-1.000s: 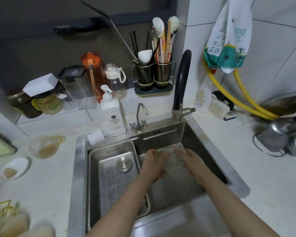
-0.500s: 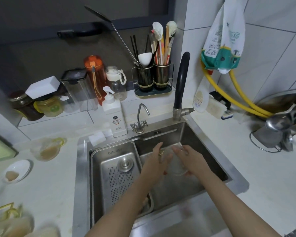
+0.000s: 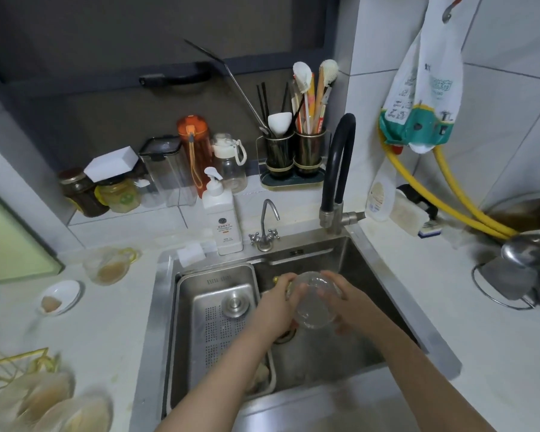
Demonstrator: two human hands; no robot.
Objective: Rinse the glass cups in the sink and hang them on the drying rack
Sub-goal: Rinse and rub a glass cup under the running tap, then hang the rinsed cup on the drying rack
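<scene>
A clear glass cup [image 3: 314,302] is held over the steel sink [image 3: 368,275], tilted with its bottom toward the camera. My left hand [image 3: 273,310] grips its left side and my right hand [image 3: 348,302] wraps its right side. The gold wire drying rack [image 3: 10,366] stands at the lower left on the counter, with blurred glass cups [image 3: 44,403] hanging or lying by it. Another glass cup [image 3: 108,265] with brownish residue lies on the counter left of the sink.
A perforated steel drain basket [image 3: 219,319] fills the sink's left half. The black faucet [image 3: 337,169] and a small tap [image 3: 265,226] stand behind the sink, beside a soap bottle [image 3: 222,213]. A white dish [image 3: 60,297] is on the left; a kettle [image 3: 527,269] is on the right.
Both hands have lifted the cup slightly and turned it, so its bottom faces up toward the camera. The view has tilted down and left, showing more of the rack.
</scene>
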